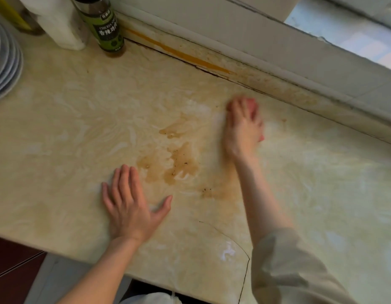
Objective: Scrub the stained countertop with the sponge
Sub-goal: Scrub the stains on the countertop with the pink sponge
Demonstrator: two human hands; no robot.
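A cream marble-patterned countertop carries brown smeared stains with dark specks near its middle. My right hand, blurred by motion, presses a pink sponge onto the counter just right of the stains, near the back ledge; only the sponge's edges show past my fingers. My left hand lies flat on the counter, fingers spread, just left of the stains and holding nothing.
A green-labelled sauce bottle and a white container stand at the back left. Stacked plates sit at the left edge. A stained back ledge runs diagonally below a window sill. A crack crosses the counter's front.
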